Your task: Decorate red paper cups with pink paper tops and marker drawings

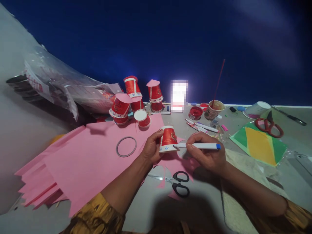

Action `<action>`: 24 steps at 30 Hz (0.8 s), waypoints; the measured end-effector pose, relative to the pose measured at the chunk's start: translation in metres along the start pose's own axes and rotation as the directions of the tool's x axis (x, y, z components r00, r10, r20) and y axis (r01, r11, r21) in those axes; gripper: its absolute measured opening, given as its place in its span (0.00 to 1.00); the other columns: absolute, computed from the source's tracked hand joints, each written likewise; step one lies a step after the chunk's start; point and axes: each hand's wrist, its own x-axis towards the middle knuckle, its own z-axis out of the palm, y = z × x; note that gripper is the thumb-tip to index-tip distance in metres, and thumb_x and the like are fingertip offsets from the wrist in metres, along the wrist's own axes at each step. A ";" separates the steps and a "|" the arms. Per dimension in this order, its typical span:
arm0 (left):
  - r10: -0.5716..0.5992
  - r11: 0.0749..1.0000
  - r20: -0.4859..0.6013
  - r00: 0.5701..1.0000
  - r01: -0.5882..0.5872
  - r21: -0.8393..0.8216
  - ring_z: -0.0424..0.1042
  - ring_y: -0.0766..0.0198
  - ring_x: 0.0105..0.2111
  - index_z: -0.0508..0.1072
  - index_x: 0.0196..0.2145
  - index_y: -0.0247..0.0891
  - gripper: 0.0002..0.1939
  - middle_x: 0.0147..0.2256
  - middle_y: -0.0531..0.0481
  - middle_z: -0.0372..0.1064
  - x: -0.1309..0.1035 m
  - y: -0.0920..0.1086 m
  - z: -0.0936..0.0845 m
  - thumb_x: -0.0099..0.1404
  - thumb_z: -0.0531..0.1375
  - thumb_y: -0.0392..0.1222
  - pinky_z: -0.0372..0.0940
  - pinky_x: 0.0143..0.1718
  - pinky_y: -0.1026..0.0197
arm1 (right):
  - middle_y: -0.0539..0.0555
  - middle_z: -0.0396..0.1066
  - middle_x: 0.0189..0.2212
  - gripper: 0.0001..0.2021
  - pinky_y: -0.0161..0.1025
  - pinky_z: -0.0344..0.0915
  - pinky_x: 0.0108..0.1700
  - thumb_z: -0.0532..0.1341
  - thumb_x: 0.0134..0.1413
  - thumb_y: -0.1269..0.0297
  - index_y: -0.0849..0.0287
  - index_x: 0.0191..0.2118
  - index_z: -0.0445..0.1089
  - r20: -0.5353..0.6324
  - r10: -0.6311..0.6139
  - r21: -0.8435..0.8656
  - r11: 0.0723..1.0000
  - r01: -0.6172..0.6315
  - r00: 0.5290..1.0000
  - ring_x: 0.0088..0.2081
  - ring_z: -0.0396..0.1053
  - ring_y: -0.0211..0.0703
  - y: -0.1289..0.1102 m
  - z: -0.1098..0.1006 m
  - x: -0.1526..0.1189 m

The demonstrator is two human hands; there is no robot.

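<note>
Above the grey desk (136, 208), 2 hands work: the left hand (151, 148) has its grip clamped round a red, white-rimmed paper cup (167, 139), held upside down, presumably to steady the rim; the right hand (208, 154) pinches a slim white marker (203, 146), blue-ended, tip at that rim. Black-handled steel scissors (168, 179) lie nearby, likely for easy reach.
</note>
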 end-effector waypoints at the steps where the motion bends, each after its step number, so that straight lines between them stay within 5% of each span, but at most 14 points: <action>1: 0.007 1.000 -0.007 1.000 -0.007 -0.007 0.83 0.48 0.39 0.76 0.40 0.33 0.11 0.33 0.42 0.80 0.000 0.000 0.000 0.59 0.65 0.36 0.78 0.49 0.45 | 0.50 0.75 0.24 0.04 0.35 0.65 0.23 0.65 0.61 0.67 0.56 0.33 0.73 0.004 -0.001 -0.001 1.000 0.001 1.000 0.20 0.71 0.38 0.000 0.000 0.000; 15: 0.044 0.998 0.017 0.999 -0.044 0.043 0.82 0.51 0.36 0.77 0.44 0.32 0.16 0.34 0.44 0.80 0.001 -0.002 -0.004 0.57 0.68 0.37 0.78 0.48 0.48 | 0.50 0.76 0.24 0.04 0.36 0.64 0.24 0.65 0.62 0.68 0.56 0.33 0.72 0.030 -0.048 -0.025 0.999 0.048 0.998 0.20 0.70 0.39 -0.001 -0.001 -0.002; 24: 0.048 0.998 0.024 0.999 -0.049 0.032 0.83 0.49 0.38 0.77 0.42 0.33 0.15 0.34 0.44 0.80 0.001 -0.001 -0.005 0.56 0.68 0.38 0.78 0.48 0.46 | 0.50 0.75 0.22 0.05 0.37 0.63 0.23 0.63 0.63 0.65 0.56 0.33 0.72 0.008 0.036 0.009 0.999 -0.036 0.999 0.19 0.70 0.39 0.002 -0.002 -0.002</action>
